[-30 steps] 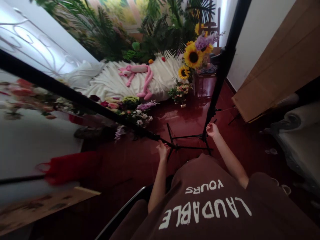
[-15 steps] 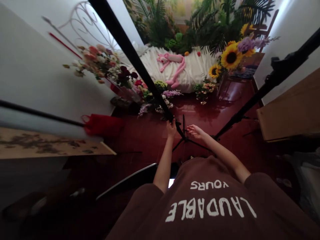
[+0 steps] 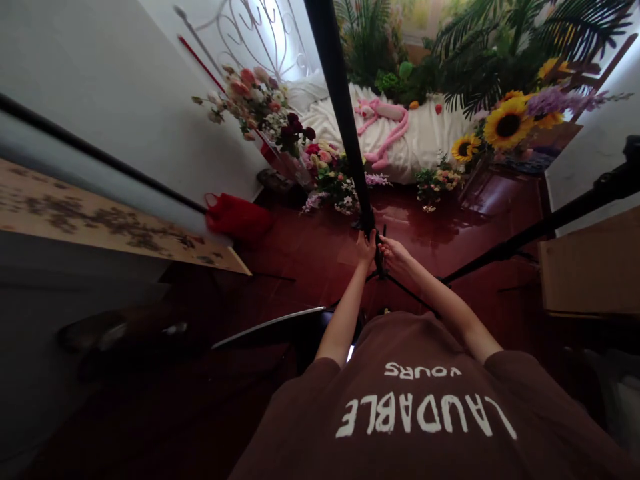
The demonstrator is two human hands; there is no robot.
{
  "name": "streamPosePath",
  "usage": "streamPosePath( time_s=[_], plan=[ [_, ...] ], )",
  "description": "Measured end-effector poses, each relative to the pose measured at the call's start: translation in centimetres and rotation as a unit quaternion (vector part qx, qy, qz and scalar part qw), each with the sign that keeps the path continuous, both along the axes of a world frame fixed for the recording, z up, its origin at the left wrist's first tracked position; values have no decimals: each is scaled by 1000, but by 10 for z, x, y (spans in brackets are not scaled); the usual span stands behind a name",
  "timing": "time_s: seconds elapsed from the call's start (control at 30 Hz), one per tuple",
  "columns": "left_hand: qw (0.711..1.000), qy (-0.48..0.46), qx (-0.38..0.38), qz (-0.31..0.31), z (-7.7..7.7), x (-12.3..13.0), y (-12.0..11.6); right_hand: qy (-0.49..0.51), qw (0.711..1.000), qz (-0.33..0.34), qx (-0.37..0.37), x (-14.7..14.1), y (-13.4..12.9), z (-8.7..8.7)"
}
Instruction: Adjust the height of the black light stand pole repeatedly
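Observation:
A black stand pole [image 3: 345,113] runs down from the top of the view to thin legs on the dark red floor. My left hand [image 3: 367,245] is closed round the lower part of this pole. Just right of it, my right hand [image 3: 393,253] is at the pole's side, fingers bent together at the joint; what its fingertips pinch is too small to make out.
A second black pole [image 3: 555,220] slants on the right beside a cardboard box [image 3: 590,277]. A red bag [image 3: 240,217] is at left. Flowers, sunflowers [image 3: 508,125] and a pink plush toy [image 3: 390,137] on white cloth are ahead.
My right hand has moved left to the pole, closing the gap between my hands. The pole now stands more upright in view. The camera view has shifted.

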State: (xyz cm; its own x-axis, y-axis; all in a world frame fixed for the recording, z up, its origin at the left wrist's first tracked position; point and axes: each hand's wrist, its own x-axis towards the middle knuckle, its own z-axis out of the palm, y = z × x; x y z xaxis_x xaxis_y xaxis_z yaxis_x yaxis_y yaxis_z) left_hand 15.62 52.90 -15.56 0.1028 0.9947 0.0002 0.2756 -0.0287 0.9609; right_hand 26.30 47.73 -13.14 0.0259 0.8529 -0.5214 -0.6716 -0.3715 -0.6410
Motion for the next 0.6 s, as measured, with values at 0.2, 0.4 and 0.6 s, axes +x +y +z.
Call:
streamPosePath(
  time_s=[0.2,0.4,0.6],
  plan=[
    [1000,14,12,10,0,0,2,-547,828,45,119,7,-12,6],
    [996,40,83,-4,7,-6,13,-664,735,76,113,2,-14,-2],
    [985,30,159,-63,26,-16,33,-608,784,37,117,1,-10,-12]
  ],
)
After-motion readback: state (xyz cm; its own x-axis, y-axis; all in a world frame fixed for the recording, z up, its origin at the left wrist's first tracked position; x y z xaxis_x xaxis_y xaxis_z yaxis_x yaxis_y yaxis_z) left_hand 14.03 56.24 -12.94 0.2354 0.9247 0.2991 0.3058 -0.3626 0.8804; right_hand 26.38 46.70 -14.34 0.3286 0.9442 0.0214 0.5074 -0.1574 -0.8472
